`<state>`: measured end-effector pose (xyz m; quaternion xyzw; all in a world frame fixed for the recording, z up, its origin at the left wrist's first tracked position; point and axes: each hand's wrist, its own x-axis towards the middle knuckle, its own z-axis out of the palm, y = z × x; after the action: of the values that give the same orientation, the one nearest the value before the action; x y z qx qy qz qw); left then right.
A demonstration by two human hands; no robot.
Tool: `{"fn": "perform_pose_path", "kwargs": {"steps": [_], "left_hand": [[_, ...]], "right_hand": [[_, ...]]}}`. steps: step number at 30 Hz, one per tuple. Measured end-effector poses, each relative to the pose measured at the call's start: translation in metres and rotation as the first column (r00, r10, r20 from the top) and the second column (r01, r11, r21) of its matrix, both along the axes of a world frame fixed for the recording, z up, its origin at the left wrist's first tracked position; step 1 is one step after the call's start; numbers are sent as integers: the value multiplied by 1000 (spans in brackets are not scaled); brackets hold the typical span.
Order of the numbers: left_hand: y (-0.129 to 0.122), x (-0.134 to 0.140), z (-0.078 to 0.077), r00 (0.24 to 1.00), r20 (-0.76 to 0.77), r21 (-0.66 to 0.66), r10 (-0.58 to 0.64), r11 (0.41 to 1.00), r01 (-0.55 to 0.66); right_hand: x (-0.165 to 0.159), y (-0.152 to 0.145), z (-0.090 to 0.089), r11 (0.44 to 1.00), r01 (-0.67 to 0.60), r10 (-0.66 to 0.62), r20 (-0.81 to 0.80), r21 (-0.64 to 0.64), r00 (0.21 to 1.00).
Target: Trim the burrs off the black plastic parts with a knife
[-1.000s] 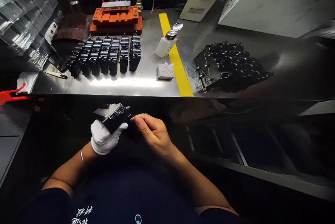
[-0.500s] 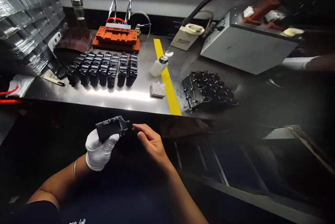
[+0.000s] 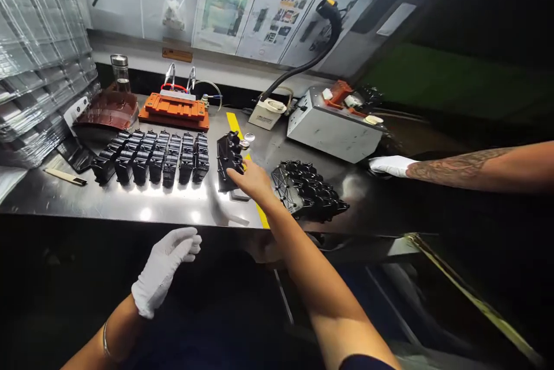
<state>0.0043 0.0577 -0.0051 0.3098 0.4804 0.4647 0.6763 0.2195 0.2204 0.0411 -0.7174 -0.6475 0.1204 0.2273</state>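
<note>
My bare right hand [image 3: 255,178] reaches over the bench, gripping a black plastic housing [image 3: 227,162] by its right side. The housing is upright near the yellow tape and hides most of the white bottle and the pale block behind it; whether it touches the bench I cannot tell. My white-gloved left hand [image 3: 160,269] is in front of the bench edge, holding nothing, its fingers loosely bent and the thumb apart. Rows of similar black housings [image 3: 151,156] stand to the left of the held one. Another cluster of black housings [image 3: 307,188] lies to the right of the tape.
An orange fixture [image 3: 175,110] is at the back. Stacked clear trays [image 3: 34,70] rise at the left. A brush-like tool [image 3: 64,176] lies near them. At right, another person's gloved hand [image 3: 392,165] is beside a grey box [image 3: 333,130]. A black hose [image 3: 303,67] arches behind.
The black housing has left my left hand and is now in my right hand, farther forward over the bench. The view has tilted up. The other person's arm shows more.
</note>
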Motion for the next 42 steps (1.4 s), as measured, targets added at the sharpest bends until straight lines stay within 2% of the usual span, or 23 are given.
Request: {"fn": "perform_pose_path", "kwargs": {"steps": [2,4,8,11,13,15,17,18,20,21,23,26,29,31,33,34,35,36,37,38,39,40,42], "left_hand": [[-4,-3,-5,999,-30,-4,-11,1000,11],[-7,-7,-8,998,-67,3,-4,1000,4],[-10,-12,-8,992,-124,16,2,1000,0],[-9,-11,-8,987,-158,9,-23,1000,25],[-6,-8,-10,983,-182,-11,-39,999,37],[-5,-5,-15,980,-189,-35,-55,998,49],[-3,1,-20,981,-179,-59,-75,996,65],[-3,5,-23,981,-172,-70,-86,995,75],[-2,15,-25,981,-157,-85,-117,991,104],[-1,21,-24,979,-149,-90,-139,988,126],[1,32,-21,973,-135,-89,-186,980,175],[4,44,-12,966,-114,-84,-230,972,221],[6,52,-2,975,-56,-92,-213,974,207],[7,57,3,983,28,-93,-179,979,181],[9,63,5,980,151,-60,-127,989,138],[10,66,4,973,216,-38,-82,995,93],[12,67,3,961,277,-34,-22,999,33],[13,67,1,943,332,-64,37,998,-17],[15,65,-2,922,380,-127,78,991,-32],[16,61,-6,898,428,-209,98,978,-7],[16,55,-10,872,479,-291,100,956,50],[16,49,-14,843,531,-352,86,928,127],[15,35,-22,777,628,-389,45,883,264]], "right_hand": [[-15,30,-3,991,-17,33,119,-131,992],[-32,48,-8,979,-75,98,114,-188,989],[-44,60,-7,969,-193,194,-9,-154,981],[-16,43,4,972,-220,215,-62,-85,975],[16,17,10,991,-133,133,-24,-12,991],[54,-15,11,995,83,-87,94,50,992],[91,-44,4,943,325,-334,236,78,912],[107,-56,-2,915,400,-398,299,58,867],[132,-72,-19,900,435,-399,358,-21,844],[140,-76,-29,901,432,-400,325,-30,857],[152,-78,-47,902,429,-432,66,53,899],[158,-70,-63,823,511,-398,-390,247,830],[142,-73,-65,781,546,-358,-499,304,789],[114,-90,-60,799,472,-259,-496,372,829],[78,-116,-52,822,180,33,-361,540,932],[60,-129,-47,802,-33,222,-246,597,943],[44,-141,-42,763,-267,413,-126,589,902],[32,-148,-36,711,-460,564,-40,531,825],[23,-151,-31,663,-599,672,-5,449,740],[18,-149,-27,651,-668,720,-12,361,694],[16,-142,-24,689,-667,702,-33,283,711],[17,-130,-23,767,-605,626,-44,213,778],[23,-98,-26,943,-314,311,42,109,949]]}}
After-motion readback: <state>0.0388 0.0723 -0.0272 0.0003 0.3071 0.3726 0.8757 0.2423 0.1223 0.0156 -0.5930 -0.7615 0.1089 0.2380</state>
